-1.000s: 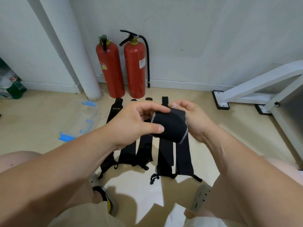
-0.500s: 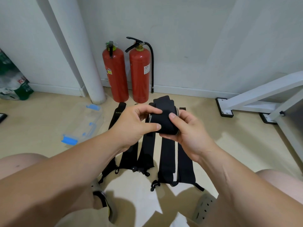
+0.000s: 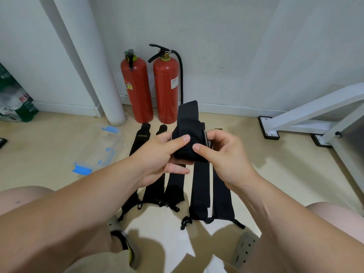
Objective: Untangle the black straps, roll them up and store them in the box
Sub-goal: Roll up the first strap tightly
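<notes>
- A pale floor (image 3: 49,154) meets a white wall, and a pair of red fire extinguishers (image 3: 137,91) stands against it. Every place below is given from that pair.
- By my reading the task is at an early stage. One rolled strap (image 3: 187,152) is nearly wound, with its loose tail (image 3: 188,113) yet to be wrapped in.
- The left hand (image 3: 157,156) grips the roll, thumb pressed on top and fingers (image 3: 177,170) curled beneath.
- The right hand (image 3: 226,154) pinches it too, thumb on the near face and the other fingers bent round the far side.
- The roll hangs in the air just in front of the extinguishers, its tail pointing up toward their bases.
- The other black straps (image 3: 201,184) lie flat and untangled on the floor, running from the extinguishers toward the person. None of them is rolled.
- The clear box (image 3: 102,146) with blue clips sits left of the extinguishers; I cannot tell what it contains.
</notes>
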